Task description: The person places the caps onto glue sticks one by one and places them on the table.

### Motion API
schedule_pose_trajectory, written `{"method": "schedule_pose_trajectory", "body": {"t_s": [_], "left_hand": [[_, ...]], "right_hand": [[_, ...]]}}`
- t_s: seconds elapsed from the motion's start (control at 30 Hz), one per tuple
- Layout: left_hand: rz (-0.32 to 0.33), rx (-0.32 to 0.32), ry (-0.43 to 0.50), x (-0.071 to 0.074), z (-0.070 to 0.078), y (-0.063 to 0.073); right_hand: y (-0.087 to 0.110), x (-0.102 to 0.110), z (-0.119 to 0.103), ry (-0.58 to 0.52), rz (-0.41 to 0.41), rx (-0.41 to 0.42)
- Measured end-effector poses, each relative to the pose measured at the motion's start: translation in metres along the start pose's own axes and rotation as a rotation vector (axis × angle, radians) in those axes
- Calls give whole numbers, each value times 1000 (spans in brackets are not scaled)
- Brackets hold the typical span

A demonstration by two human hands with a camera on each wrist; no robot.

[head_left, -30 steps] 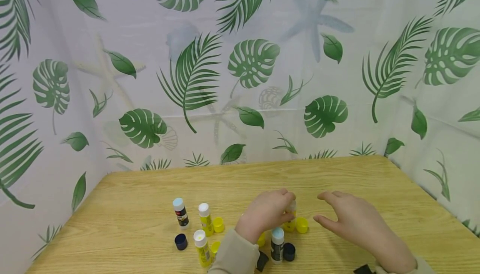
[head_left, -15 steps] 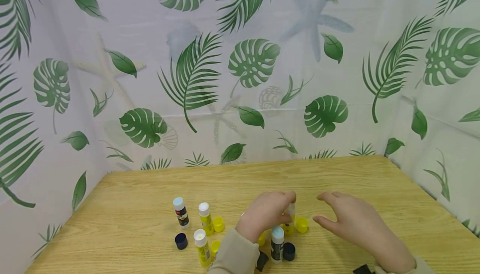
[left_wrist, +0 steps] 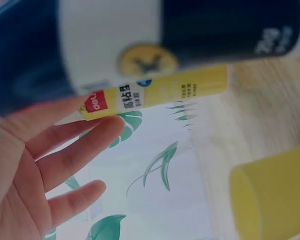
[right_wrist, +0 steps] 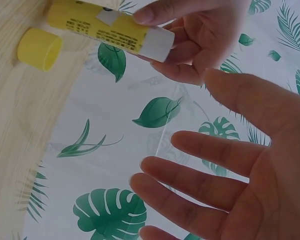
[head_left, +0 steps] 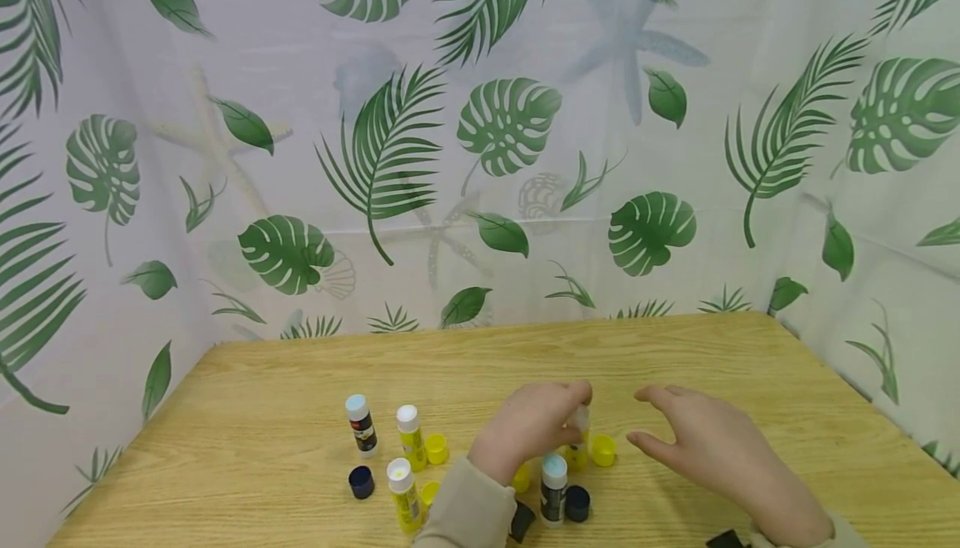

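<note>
A yellow glue stick with a white upper end stands on the table, partly hidden by my left hand. In the right wrist view, my left thumb and fingers pinch this uncapped glue stick near its white end. A yellow cap sits just right of its base. Close in front stands a dark blue glue stick with a pale top, its dark cap beside it. My right hand hovers to the right, fingers extended and thumb apart, holding nothing.
Left of my left sleeve stand a dark glue stick and two yellow glue sticks, one behind and one nearer. A dark cap and yellow caps lie among them. A leaf-print curtain surrounds the wooden table.
Over the last second my left fingers have drawn in slightly around the top of the yellow glue stick. My right hand stays nearly still, and the other glue sticks and caps stand as before.
</note>
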State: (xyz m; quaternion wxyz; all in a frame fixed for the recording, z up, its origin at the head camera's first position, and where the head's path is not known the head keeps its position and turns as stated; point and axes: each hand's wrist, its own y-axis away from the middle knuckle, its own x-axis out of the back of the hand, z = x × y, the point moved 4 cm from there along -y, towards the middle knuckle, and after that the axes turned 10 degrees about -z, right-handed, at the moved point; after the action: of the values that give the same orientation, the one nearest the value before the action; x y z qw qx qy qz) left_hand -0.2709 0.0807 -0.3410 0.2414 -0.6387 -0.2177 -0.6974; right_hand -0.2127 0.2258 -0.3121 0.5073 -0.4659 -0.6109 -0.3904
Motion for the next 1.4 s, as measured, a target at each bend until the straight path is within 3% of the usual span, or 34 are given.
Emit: {"method": "schedule_pose_trajectory", "body": {"t_s": [0.2, 0.4, 0.63, 1.17, 1.4], "left_hand": [[39, -6, 59, 7, -2, 3], [139, -62, 128, 16, -2, 10], [252, -113, 124, 25, -1, 16], [335, -129, 70, 32, 0, 23], [342, -133, 60, 33, 0, 22]], "right_hand": [[0, 1, -1, 2, -1, 8], [0, 1, -1, 1, 13, 14], [-1, 1, -1, 10, 20, 13], [0, 1, 0, -4, 30, 26], [-1, 0, 0, -10, 23, 22]]}}
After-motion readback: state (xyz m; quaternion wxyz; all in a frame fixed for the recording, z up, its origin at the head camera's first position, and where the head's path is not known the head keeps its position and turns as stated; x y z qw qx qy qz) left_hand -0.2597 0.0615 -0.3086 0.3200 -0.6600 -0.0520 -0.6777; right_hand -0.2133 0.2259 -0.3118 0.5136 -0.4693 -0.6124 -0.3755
